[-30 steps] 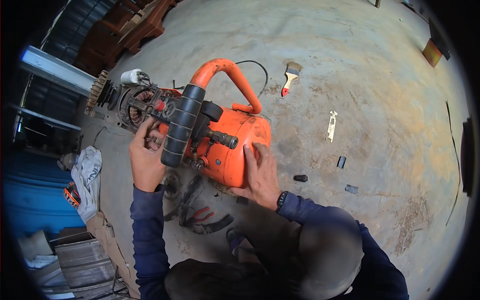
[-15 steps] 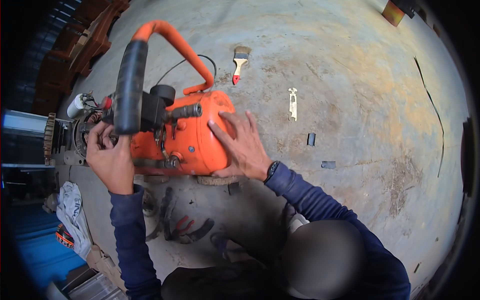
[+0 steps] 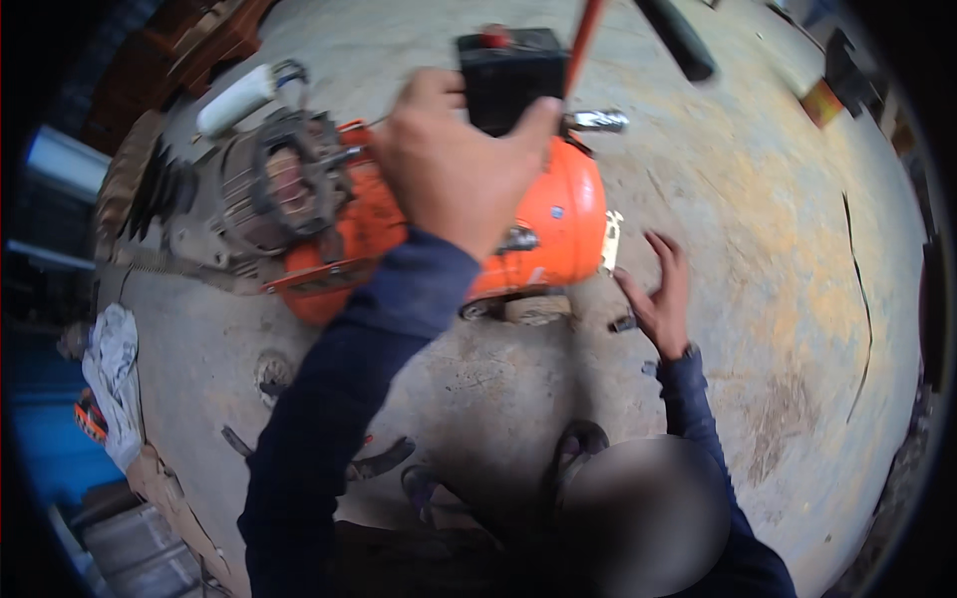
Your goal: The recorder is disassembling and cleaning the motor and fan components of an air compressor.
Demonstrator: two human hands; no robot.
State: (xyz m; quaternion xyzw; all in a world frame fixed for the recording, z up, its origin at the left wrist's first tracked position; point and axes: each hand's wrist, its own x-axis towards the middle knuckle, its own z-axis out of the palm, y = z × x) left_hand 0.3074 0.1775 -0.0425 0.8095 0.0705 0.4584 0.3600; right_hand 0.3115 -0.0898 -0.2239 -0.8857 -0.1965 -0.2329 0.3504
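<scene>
My left hand [image 3: 459,169], slightly blurred, grips a black switch box [image 3: 510,75] with a red knob, atop the orange compressor tank [image 3: 568,209]. The tank's handle with its black grip [image 3: 676,35] rises at the top. On the tank's left side sit the exposed motor [image 3: 281,184] and a white cylinder [image 3: 234,100] with wires. My right hand [image 3: 658,294] is off the tank's right end, fingers spread and holding nothing, just beside a flat metal wrench [image 3: 610,239] and a small black piece [image 3: 622,324] on the floor.
A pale cloth [image 3: 112,369] lies at the left beside blue material [image 3: 40,419] and cardboard [image 3: 164,478]. Tools [image 3: 384,458] lie on the floor near my feet. Wooden furniture [image 3: 169,50] stands at the back left, a dark object [image 3: 842,80] at the back right.
My left hand has moved from beneath the handle onto the switch box. My right hand has let go of the tank. The handle has shifted up and right, and the view has shifted.
</scene>
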